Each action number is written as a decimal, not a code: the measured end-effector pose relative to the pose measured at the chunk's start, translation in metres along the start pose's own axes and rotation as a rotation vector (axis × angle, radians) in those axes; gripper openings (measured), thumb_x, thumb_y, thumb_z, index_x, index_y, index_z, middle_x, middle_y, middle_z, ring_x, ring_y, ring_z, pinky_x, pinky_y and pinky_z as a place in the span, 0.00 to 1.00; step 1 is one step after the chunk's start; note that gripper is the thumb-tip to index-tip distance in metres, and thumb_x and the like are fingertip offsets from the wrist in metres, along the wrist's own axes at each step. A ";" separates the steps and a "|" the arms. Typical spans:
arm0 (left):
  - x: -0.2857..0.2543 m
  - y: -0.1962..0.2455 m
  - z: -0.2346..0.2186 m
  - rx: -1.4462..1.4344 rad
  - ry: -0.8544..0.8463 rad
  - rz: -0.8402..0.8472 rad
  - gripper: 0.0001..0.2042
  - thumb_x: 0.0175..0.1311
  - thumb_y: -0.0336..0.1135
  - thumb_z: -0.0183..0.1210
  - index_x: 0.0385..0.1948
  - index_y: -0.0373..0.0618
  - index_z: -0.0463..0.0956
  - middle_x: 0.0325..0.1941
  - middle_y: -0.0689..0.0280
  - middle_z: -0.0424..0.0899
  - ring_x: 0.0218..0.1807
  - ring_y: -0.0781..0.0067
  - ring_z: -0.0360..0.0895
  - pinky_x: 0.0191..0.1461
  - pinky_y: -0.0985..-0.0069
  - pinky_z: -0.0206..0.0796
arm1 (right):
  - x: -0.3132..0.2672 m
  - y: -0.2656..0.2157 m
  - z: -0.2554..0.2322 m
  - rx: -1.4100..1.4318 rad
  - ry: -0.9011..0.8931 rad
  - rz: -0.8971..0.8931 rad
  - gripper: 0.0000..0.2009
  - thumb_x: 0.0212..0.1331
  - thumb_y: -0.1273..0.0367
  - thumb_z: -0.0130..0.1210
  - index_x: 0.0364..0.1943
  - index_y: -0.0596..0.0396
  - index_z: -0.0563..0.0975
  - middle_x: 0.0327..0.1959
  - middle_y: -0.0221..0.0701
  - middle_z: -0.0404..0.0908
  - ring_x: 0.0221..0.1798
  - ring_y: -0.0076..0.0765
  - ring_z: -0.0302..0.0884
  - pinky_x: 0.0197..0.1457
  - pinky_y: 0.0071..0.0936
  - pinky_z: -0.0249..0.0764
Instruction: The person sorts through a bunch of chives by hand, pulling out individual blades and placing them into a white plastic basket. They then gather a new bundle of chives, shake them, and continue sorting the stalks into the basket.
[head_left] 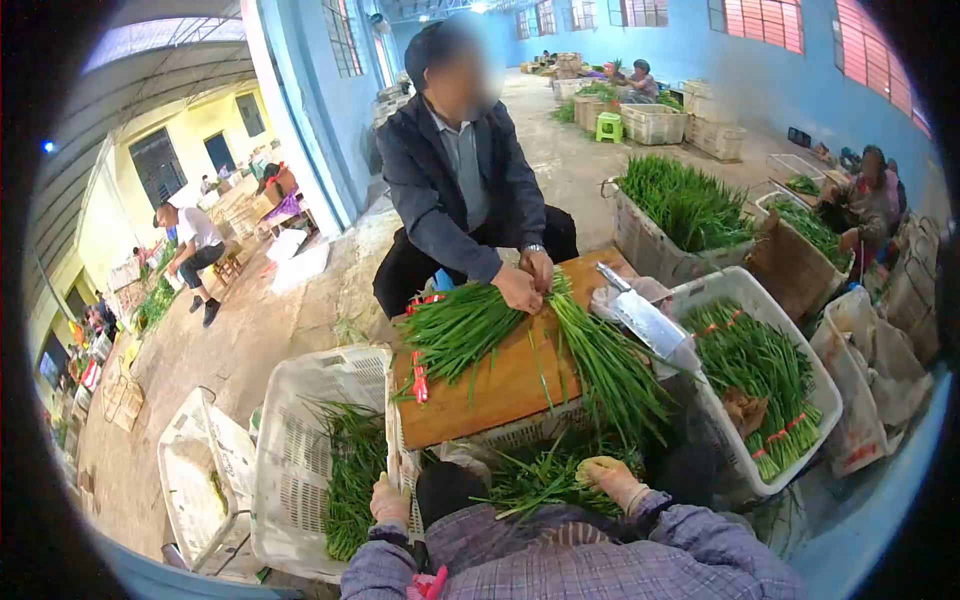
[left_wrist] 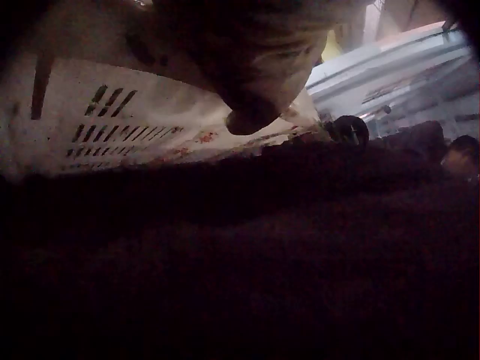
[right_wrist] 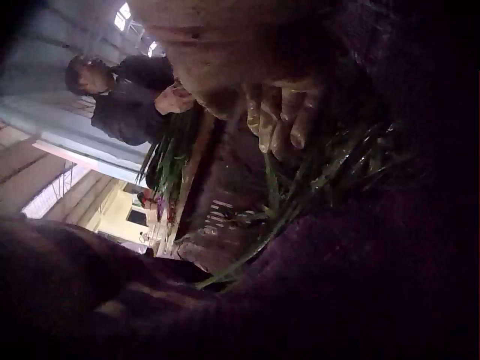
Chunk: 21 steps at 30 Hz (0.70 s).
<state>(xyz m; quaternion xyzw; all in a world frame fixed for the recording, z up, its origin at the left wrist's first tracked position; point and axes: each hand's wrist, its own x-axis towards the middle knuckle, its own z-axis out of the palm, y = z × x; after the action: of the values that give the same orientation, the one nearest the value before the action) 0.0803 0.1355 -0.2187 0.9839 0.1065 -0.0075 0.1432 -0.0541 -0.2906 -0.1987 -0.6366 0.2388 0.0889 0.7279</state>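
Observation:
My left hand [head_left: 390, 502], in a pale glove, grips the rim of a white plastic crate [head_left: 290, 440] holding loose green chives [head_left: 355, 480]. In the left wrist view the left hand [left_wrist: 259, 94] is dark, one digit hanging before the slotted crate wall [left_wrist: 124, 124]. My right hand [head_left: 612, 482], also gloved, lies over loose chives [head_left: 545, 480] at my lap. Its fingers [right_wrist: 271, 124] hang loosely bent, tips at the leaves, in the right wrist view. Across a wooden board [head_left: 490, 400], a person [head_left: 460, 180] holds a bunch of chives [head_left: 600, 360] with both hands.
Another chive pile [head_left: 460, 330] lies on the board beside red bands [head_left: 420, 378]. A cleaver [head_left: 640, 315] rests by the right crate [head_left: 825, 400], which holds banded bunches [head_left: 755, 370]. A fuller crate [head_left: 640, 235] stands behind. Other people sit farther off.

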 end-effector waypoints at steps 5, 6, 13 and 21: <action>0.002 0.008 -0.007 0.030 -0.031 -0.043 0.28 0.52 0.46 0.64 0.55 0.46 0.69 0.48 0.53 0.78 0.49 0.50 0.78 0.51 0.59 0.70 | 0.006 0.003 0.001 -0.014 -0.020 0.036 0.16 0.64 0.61 0.52 0.49 0.58 0.76 0.41 0.30 0.83 0.41 0.26 0.80 0.39 0.23 0.74; 0.002 0.008 -0.006 0.029 -0.030 -0.042 0.28 0.52 0.46 0.64 0.55 0.46 0.69 0.48 0.53 0.78 0.49 0.50 0.78 0.51 0.59 0.70 | 0.010 0.004 0.002 -0.012 -0.028 0.044 0.17 0.64 0.61 0.52 0.49 0.58 0.76 0.41 0.30 0.82 0.42 0.26 0.79 0.40 0.23 0.74; -0.003 0.019 -0.025 -0.215 -0.043 0.021 0.20 0.56 0.50 0.59 0.40 0.42 0.76 0.40 0.47 0.82 0.46 0.41 0.78 0.47 0.54 0.69 | 0.006 0.002 0.007 -0.056 -0.066 0.014 0.15 0.64 0.61 0.51 0.47 0.57 0.78 0.38 0.27 0.82 0.37 0.23 0.77 0.40 0.22 0.74; -0.001 0.019 -0.015 -0.157 -0.054 0.006 0.24 0.53 0.34 0.64 0.53 0.38 0.71 0.45 0.51 0.80 0.48 0.48 0.77 0.50 0.61 0.68 | 0.015 0.015 0.007 -0.069 -0.056 -0.041 0.16 0.62 0.59 0.52 0.44 0.58 0.78 0.37 0.32 0.83 0.38 0.28 0.79 0.42 0.24 0.75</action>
<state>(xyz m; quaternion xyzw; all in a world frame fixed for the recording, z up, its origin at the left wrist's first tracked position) 0.0828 0.1214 -0.1987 0.9694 0.0997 -0.0252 0.2229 -0.0455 -0.2841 -0.2182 -0.6633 0.2019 0.0997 0.7137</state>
